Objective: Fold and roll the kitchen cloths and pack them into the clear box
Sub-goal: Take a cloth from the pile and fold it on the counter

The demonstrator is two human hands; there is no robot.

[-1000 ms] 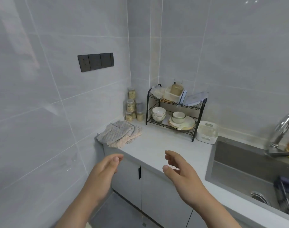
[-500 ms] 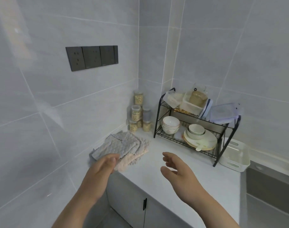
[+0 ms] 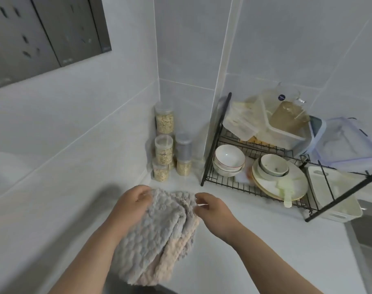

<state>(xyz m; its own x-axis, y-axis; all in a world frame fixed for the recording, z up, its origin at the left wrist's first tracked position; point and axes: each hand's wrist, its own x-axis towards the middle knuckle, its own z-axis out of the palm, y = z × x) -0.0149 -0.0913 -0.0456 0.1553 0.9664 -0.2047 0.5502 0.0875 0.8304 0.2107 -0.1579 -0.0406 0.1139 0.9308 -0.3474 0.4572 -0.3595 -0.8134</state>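
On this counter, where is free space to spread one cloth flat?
The widest bare counter lies right of the right hand, in front of the dish rack. A narrow strip runs between the cloths and the jars. The back corner is crowded by jars, rack and white basket.

Jars (image 3: 164, 145) and rack (image 3: 223, 183) crowd the corner; counter (image 3: 276, 225) beside cloths (image 3: 159, 230) lies bare.

Kitchen cloths (image 3: 159, 236) piled at the front-left corner of the counter (image 3: 265, 251). Left hand (image 3: 131, 200) holds the pile's far-left corner and right hand (image 3: 212, 211) its far-right edge. Jars (image 3: 164, 145) stacked in the back-left corner. Dish rack (image 3: 221, 134) sits right of the jars along the back edge — bowls (image 3: 229, 158) left and plates (image 3: 265, 185) right on the lower tier, containers (image 3: 282, 132) on the upper. Basket (image 3: 337, 209) at the rack's right end.
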